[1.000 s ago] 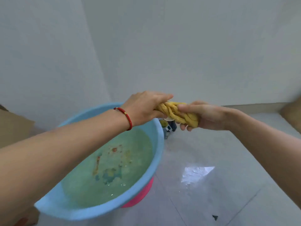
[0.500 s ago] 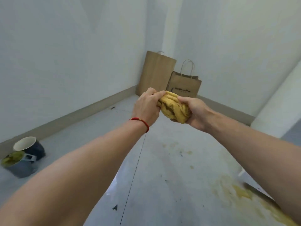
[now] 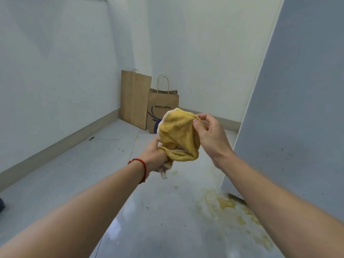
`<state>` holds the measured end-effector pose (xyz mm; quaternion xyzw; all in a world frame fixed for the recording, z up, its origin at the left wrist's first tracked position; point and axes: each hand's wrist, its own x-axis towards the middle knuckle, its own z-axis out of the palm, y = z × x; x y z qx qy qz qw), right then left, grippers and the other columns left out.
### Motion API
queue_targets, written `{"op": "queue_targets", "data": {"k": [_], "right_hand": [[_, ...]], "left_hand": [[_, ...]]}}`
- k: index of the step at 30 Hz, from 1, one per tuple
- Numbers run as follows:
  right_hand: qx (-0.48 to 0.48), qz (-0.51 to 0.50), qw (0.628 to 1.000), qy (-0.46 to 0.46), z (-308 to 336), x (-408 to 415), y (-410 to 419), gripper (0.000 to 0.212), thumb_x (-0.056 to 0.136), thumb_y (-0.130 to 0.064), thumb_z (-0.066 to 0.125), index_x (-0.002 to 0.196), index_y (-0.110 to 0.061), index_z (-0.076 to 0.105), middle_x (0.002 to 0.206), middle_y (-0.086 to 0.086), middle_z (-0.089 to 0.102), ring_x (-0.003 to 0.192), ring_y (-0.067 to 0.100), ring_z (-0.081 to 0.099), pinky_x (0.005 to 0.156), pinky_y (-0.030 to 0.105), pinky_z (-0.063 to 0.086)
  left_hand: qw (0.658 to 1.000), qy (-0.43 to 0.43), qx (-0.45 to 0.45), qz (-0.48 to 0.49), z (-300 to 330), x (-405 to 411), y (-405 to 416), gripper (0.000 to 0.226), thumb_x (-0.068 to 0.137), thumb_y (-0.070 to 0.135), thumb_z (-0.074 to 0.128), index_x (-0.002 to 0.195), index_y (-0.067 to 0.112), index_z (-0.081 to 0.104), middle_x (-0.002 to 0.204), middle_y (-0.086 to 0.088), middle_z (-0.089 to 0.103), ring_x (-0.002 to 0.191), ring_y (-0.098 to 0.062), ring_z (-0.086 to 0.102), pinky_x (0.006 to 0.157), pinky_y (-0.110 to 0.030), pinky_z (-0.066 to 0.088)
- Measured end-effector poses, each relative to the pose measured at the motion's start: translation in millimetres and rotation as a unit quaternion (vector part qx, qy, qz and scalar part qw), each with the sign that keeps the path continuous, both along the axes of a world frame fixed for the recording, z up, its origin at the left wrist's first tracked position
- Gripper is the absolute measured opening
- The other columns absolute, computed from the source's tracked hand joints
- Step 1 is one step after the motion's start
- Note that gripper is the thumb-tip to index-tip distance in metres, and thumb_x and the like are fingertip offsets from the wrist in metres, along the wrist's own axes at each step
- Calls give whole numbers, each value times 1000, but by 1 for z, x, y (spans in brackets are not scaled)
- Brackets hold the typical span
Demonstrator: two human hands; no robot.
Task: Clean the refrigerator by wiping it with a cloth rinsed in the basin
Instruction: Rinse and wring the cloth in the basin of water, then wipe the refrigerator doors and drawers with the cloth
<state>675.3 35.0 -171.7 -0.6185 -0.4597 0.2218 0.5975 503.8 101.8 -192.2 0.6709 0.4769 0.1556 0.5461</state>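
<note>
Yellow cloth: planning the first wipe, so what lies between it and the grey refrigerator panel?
Only the right hand pinching the yellow cloth; beyond it, bare air to the refrigerator panel, in the head view.

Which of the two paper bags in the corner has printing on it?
The shorter paper bag, on the right, reads "luckin coffee" above a blue logo, partly hidden by the yellow cloth. The taller paper bag beside it is plain brown.

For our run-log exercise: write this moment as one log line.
phase: unfolding | left hand: grips cloth bottom | right hand: pinches top edge | refrigerator: unwiped, right
</note>
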Motion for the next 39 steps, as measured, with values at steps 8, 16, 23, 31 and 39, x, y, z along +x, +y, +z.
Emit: {"op": "queue_targets", "data": {"k": [8, 16, 23, 31, 39], "right_hand": [[102, -66, 981, 153, 30, 19, -28, 8, 103, -27, 63, 110, -23, 63, 96, 10, 78, 87, 30, 77, 78, 53, 64], [-64, -212, 959, -179, 59, 63, -79, 14, 104, -42, 54, 109, -30, 50, 74, 0, 62, 55, 12, 54, 50, 30, 41], [-115, -118, 982, 93, 94, 87, -153, 35, 93, -28, 74, 125, -26, 58, 100, 7, 78, 77, 17, 73, 63, 32, 57], [-134, -169, 972, 89, 87, 127, -289, 62, 90, 16, 55, 130, -31, 56, 98, 12, 70, 75, 19, 67, 59, 30, 57], [-242, -285, 928, 3, 29, 136, -317, 36, 91, -4, 76, 116, -25, 60, 83, 12, 66, 66, 16, 64, 66, 34, 53]], "left_hand": [[956, -205, -195, -82, 61, 63, -39, 16, 74, 12, 56, 87, 13, 64, 90, -6, 64, 89, -24, 60, 106, -52, 44], [949, -308, -64, -1, 58, 115, -47, 19, 98, 20, 68, 117, 18, 69, 108, -3, 77, 98, -22, 75, 85, -42, 61], [960, -145, 4, -238, 126, 144, -37, 33, 79, 17, 76, 109, 8, 68, 100, -5, 74, 92, -23, 71, 85, -41, 59], [917, -115, 64, -377, 105, 212, -112, 42, 90, -5, 54, 119, 25, 62, 113, -10, 66, 109, -34, 66, 96, -48, 58], [945, -107, -145, -273, 11, 180, -101, 30, 95, 29, 73, 120, 22, 57, 124, -19, 66, 92, -30, 69, 82, -56, 62]]}}
